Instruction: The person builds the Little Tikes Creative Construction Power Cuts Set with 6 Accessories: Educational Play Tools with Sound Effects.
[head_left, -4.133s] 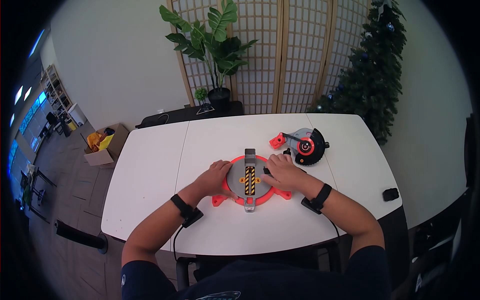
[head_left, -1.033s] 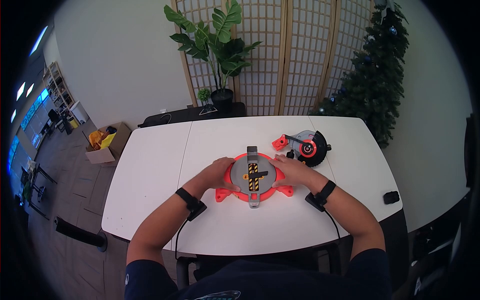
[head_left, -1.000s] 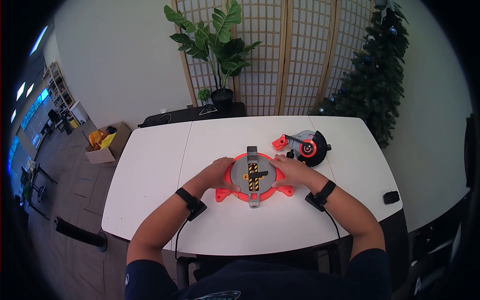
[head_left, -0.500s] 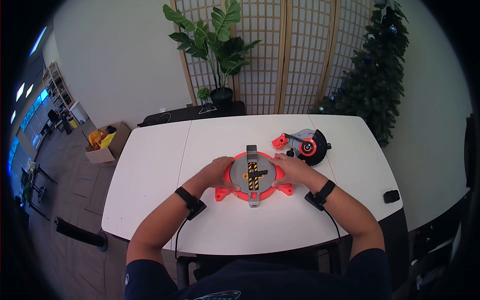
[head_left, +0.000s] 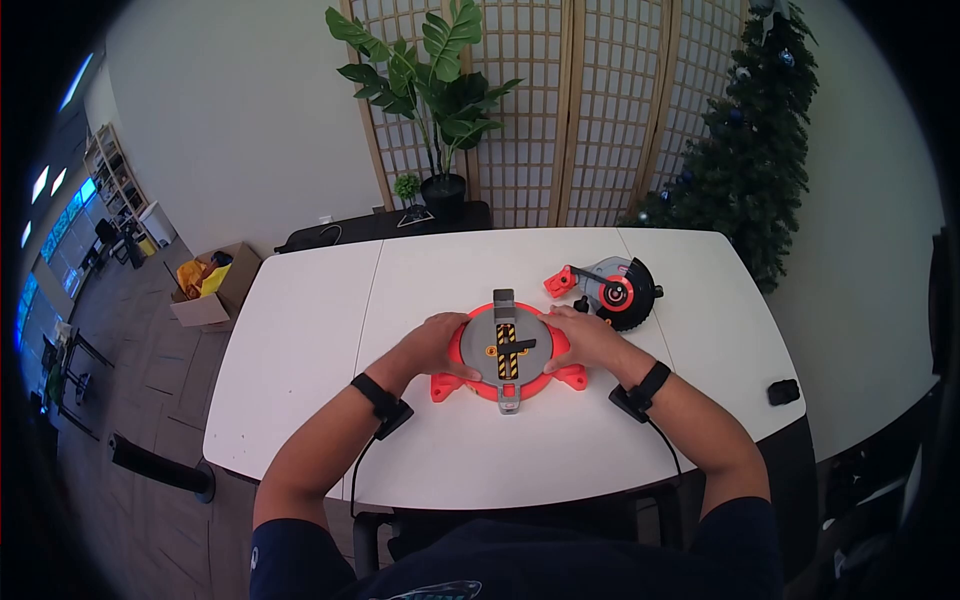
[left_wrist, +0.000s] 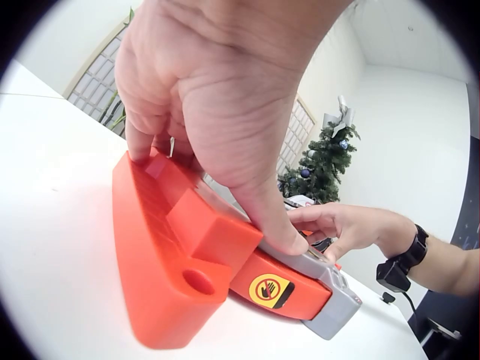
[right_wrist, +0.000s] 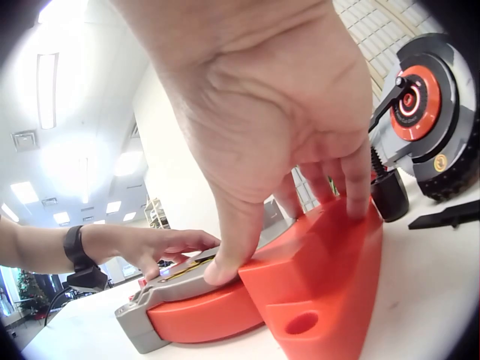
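Observation:
A round toy base (head_left: 478, 345), grey on top with a red rim and red feet, rests on the white table. My left hand (head_left: 438, 345) holds its left side, thumb on the grey disc and fingers at the outer red edge, as the left wrist view shows. On the opposite side my right hand (head_left: 588, 338) grips it likewise; the thumb (right_wrist: 225, 262) presses the disc in the right wrist view. A small black bar (head_left: 520, 347) lies across the yellow-and-black striped strip in the disc's middle. Behind my right hand sits a toy saw part (head_left: 612, 290) with a black toothed wheel.
A black strip (right_wrist: 450, 216) lies on the table near the saw part in the right wrist view. Toward the table's right edge is a small black object (head_left: 782, 392). A cardboard box (head_left: 222, 285) stands on the floor at left. Cables hang from both wrist cameras.
Since the oldest frame, my right hand has gone from over the disc to the base's right side, and the black bar now shows on the striped strip. The last second shows hardly any motion.

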